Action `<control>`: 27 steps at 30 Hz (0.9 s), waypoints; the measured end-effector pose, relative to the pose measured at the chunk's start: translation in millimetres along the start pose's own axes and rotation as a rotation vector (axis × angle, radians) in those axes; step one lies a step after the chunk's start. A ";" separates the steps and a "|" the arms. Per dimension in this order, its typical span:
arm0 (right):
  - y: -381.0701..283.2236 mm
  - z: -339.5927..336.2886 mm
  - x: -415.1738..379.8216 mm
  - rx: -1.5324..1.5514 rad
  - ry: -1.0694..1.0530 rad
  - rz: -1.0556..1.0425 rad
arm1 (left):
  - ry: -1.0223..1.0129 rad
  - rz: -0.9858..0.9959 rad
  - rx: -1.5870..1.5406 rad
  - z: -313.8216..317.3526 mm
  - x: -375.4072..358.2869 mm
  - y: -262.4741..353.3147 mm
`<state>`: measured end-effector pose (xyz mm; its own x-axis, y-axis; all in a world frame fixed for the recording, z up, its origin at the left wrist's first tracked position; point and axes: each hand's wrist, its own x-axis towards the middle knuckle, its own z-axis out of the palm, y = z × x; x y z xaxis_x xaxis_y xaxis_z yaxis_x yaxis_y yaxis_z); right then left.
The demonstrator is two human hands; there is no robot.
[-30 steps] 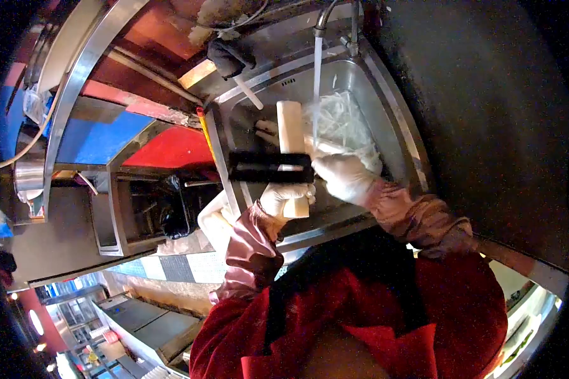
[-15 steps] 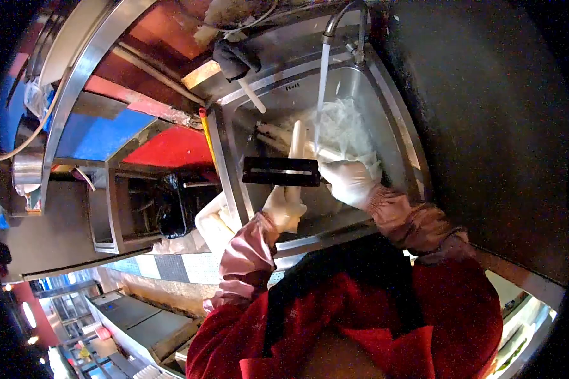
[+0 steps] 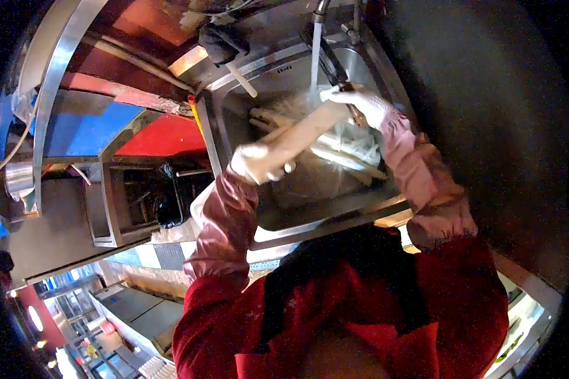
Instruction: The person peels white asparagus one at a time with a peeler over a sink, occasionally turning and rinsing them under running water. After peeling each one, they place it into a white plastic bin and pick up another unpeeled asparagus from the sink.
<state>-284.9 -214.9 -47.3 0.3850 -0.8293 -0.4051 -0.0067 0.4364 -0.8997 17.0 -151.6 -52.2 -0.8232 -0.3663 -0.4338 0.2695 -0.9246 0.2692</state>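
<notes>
My left hand (image 3: 257, 164), in a white glove, is wrapped round the lower end of a long pale root vegetable (image 3: 303, 136), which slants up to the right over the sink and is smeared by motion. At its upper end my right hand (image 3: 363, 106), gloved too, closes on a black bar-shaped tool (image 3: 330, 62) that points up toward the faucet. Water (image 3: 315, 57) runs down just left of the tool. Below lie thin whitish strips (image 3: 362, 142) and more long pale pieces (image 3: 354, 165), partly hidden by the vegetable.
The steel sink (image 3: 278, 228) has a raised rim. A faucet (image 3: 321, 9) stands at its back. A black cloth-wrapped thing with a pale handle (image 3: 241, 80) leans over the back left corner. Left are shelves with a red panel (image 3: 164, 136) and a black bag (image 3: 168, 199).
The black tool has gone from lying across the vegetable to the upper right, turned end-on, with my right hand. My left hand has risen left, tilting the vegetable from near upright to a slant.
</notes>
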 end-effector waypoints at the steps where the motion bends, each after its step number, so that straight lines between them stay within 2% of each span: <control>1: -2.0 -2.7 -5.1 0.027 -0.048 -0.063 | -0.033 0.012 -0.023 -7.9 7.3 17.1; 2: 4.5 -10.9 -3.1 0.095 -0.035 0.048 | -0.065 0.023 -0.047 -14.7 14.6 34.3; 3: 25.1 -28.9 13.5 0.007 -0.024 0.145 | -0.131 0.118 -0.037 -14.2 22.6 44.0; 4: 28.3 -28.9 12.9 0.038 -0.011 0.070 | -0.197 0.214 -0.033 -4.5 30.3 53.4; 5: 34.8 -28.9 6.4 0.070 0.008 -0.006 | -0.194 0.412 0.008 5.0 35.6 52.5; 6: 42.2 -25.0 5.7 0.239 0.013 -0.030 | 0.025 0.592 0.035 17.7 46.4 53.7; 7: 30.6 -9.4 -6.7 0.334 0.184 0.078 | -0.061 0.489 0.035 -15.6 61.4 71.2; 9: 26.5 -5.9 -17.2 0.291 0.142 0.066 | 0.392 0.612 0.030 35.1 103.4 70.3; 11: 35.1 6.6 -9.3 0.280 0.163 -0.049 | 0.187 0.536 -0.153 31.9 134.1 65.3; 12: 13.2 14.7 -20.0 0.352 0.117 0.046 | 0.060 0.529 -0.061 37.7 139.9 62.2; 13: 10.2 19.2 -18.3 0.375 0.086 0.016 | -0.065 0.521 0.030 42.7 146.3 57.5; 14: 14.4 20.2 -13.5 0.462 0.085 0.011 | -0.108 0.670 0.049 31.4 167.6 56.2; 15: 17.6 21.5 -9.3 0.547 0.085 0.007 | 0.029 0.708 0.030 35.2 167.9 51.5; 16: 21.1 19.9 -8.5 0.545 0.082 0.011 | 0.134 0.650 0.090 37.6 164.6 50.3; 17: 23.3 16.9 -8.3 0.405 0.151 0.049 | 0.238 0.596 0.150 40.3 159.5 52.2; 18: 25.6 14.4 -7.9 0.263 0.215 0.084 | 0.322 0.634 0.262 20.3 157.9 54.9; 19: 41.5 9.3 0.0 0.201 0.256 0.045 | 0.412 0.671 0.371 25.9 148.2 55.7; 20: 57.2 1.4 3.9 0.119 0.277 -0.014 | 0.934 0.663 1.001 32.0 140.5 43.9; 21: 62.1 -0.1 2.9 0.038 0.295 -0.072 | 0.954 0.752 1.137 9.5 130.5 37.7; 23: 57.7 2.0 -4.2 -0.094 0.273 -0.079 | 1.207 0.652 1.277 31.9 86.2 14.8; 25: 21.4 20.8 -21.5 -0.332 0.289 -0.094 | 1.386 0.544 1.402 38.3 38.9 -5.2; 27: 38.0 22.1 -5.5 -0.418 0.241 -0.203 | 1.473 0.633 1.428 28.7 -12.1 -28.9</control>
<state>-266.9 -186.0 -75.7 0.1941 -0.9609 -0.1977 -0.3410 0.1229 -0.9320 4.8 -117.5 -30.0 0.2785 -0.9597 -0.0382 -0.7628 -0.2452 0.5984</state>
